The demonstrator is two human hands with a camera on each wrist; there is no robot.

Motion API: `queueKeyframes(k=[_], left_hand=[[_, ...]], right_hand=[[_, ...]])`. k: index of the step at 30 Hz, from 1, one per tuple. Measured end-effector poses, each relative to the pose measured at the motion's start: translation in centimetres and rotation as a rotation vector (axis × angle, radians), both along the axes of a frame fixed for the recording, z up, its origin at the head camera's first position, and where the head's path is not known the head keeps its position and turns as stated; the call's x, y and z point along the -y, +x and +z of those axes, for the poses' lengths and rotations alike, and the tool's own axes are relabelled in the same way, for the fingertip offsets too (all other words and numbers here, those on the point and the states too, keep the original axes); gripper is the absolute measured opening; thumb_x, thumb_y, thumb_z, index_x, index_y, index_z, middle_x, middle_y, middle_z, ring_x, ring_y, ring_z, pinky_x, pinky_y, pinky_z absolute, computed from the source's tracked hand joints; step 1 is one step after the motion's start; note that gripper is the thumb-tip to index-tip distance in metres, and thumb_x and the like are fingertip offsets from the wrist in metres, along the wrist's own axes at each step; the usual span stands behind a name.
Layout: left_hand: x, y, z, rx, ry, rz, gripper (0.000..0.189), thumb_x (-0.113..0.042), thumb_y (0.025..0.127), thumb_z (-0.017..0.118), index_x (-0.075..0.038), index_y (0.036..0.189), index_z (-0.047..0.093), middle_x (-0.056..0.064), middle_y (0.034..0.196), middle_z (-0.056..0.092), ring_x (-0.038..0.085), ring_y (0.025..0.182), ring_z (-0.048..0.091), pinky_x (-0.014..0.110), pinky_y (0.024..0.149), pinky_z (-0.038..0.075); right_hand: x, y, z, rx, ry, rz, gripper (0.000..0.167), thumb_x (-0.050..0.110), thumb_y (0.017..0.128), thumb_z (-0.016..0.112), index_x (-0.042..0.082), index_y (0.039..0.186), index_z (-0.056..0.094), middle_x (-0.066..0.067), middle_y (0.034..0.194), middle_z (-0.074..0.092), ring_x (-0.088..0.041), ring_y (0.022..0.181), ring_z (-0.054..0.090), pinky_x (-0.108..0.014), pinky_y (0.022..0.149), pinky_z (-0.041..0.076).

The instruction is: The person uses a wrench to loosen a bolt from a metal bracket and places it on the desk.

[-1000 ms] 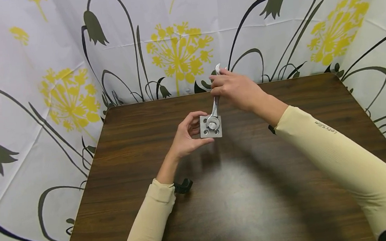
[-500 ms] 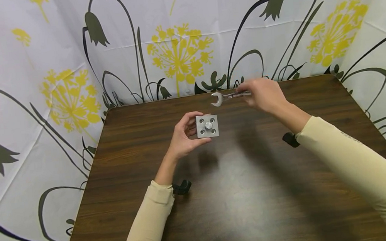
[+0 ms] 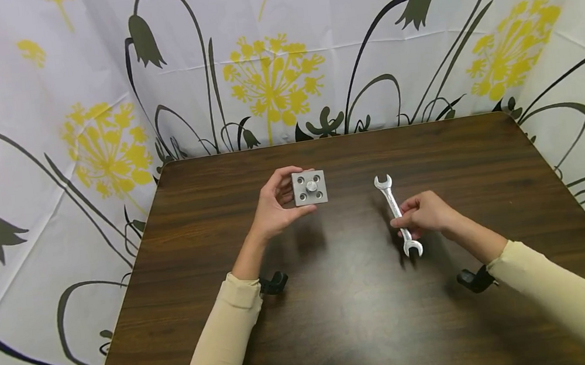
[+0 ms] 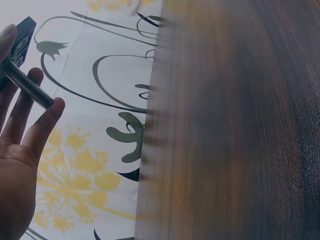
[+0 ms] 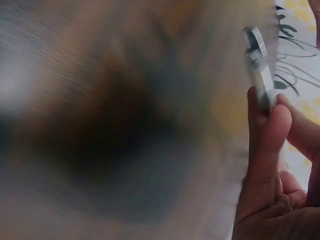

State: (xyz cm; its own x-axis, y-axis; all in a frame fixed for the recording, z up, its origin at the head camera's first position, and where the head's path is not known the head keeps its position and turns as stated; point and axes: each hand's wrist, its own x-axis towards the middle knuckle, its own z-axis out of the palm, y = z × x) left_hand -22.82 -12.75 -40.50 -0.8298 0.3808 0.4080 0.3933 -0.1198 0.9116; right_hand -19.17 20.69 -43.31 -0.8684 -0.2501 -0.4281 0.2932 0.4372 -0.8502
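A square grey metal plate (image 3: 301, 189) with a hole near each corner is held by its edges in my left hand (image 3: 272, 211), thumb below and fingers above. A bolt (image 3: 312, 186) sits through its centre, its head facing the head camera. In the left wrist view the bolt's threaded shank (image 4: 31, 85) sticks out from the plate's other side, between the thumb and fingers. My right hand (image 3: 425, 215) pinches a silver double open-ended wrench (image 3: 392, 201) near its middle, to the right of the plate. The right wrist view shows one end of the wrench (image 5: 260, 65) above the fingertips.
Both hands are over a dark wood-grain table (image 3: 370, 328). Behind it hangs a white curtain (image 3: 275, 8) with yellow and grey flowers, meeting the table's back edge. Black camera mounts (image 3: 274, 283) are strapped at the wrists.
The wrench has come off the bolt head. My right hand has carried it right and toward me, turning it. The left hand has shifted slightly left with the plate.
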Motion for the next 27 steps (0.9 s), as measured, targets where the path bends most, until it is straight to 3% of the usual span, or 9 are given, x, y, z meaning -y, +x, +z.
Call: queueKeyframes(k=[6, 17, 23, 27], left_hand=[[-0.1, -0.1, -0.1, -0.002, -0.003, 0.007, 0.071, 0.023, 0.065, 0.079, 0.009, 0.127, 0.047, 0.023, 0.129, 0.060, 0.024, 0.101, 0.065, 0.034, 0.083, 0.055], [-0.2, -0.2, -0.7, 0.008, -0.003, 0.022, 0.071, 0.023, 0.064, 0.079, 0.009, 0.126, 0.047, 0.024, 0.129, 0.060, 0.025, 0.101, 0.065, 0.036, 0.083, 0.056], [0.0, -1.3, -2.5, -0.005, -0.004, 0.028, 0.075, 0.023, 0.063, 0.080, 0.003, 0.128, 0.049, 0.019, 0.130, 0.061, 0.026, 0.100, 0.065, 0.036, 0.082, 0.056], [0.0, -1.5, -2.7, -0.011, 0.004, 0.024, 0.075, 0.020, 0.063, 0.082, -0.002, 0.128, 0.050, 0.014, 0.130, 0.062, 0.027, 0.100, 0.065, 0.037, 0.083, 0.056]], right_hand=[[-0.8, 2.4, -2.4, 0.042, 0.104, -0.045, 0.029, 0.025, 0.081, 0.082, 0.001, 0.091, 0.070, 0.002, 0.068, 0.066, -0.011, 0.064, 0.059, -0.029, 0.055, 0.052], [-0.4, 3.9, -4.1, 0.064, 0.115, -0.096, 0.028, 0.021, 0.076, 0.086, 0.001, 0.083, 0.067, 0.000, 0.061, 0.062, -0.014, 0.053, 0.061, -0.030, 0.053, 0.056], [-0.4, 4.2, -3.8, -0.014, 0.272, -0.066, 0.031, 0.027, 0.075, 0.087, 0.005, 0.080, 0.066, -0.002, 0.059, 0.065, -0.017, 0.052, 0.064, -0.033, 0.052, 0.055], [-0.4, 4.0, -3.5, -0.066, 0.419, -0.004, 0.032, 0.035, 0.074, 0.086, 0.011, 0.075, 0.065, 0.001, 0.056, 0.065, -0.015, 0.051, 0.064, -0.032, 0.049, 0.051]])
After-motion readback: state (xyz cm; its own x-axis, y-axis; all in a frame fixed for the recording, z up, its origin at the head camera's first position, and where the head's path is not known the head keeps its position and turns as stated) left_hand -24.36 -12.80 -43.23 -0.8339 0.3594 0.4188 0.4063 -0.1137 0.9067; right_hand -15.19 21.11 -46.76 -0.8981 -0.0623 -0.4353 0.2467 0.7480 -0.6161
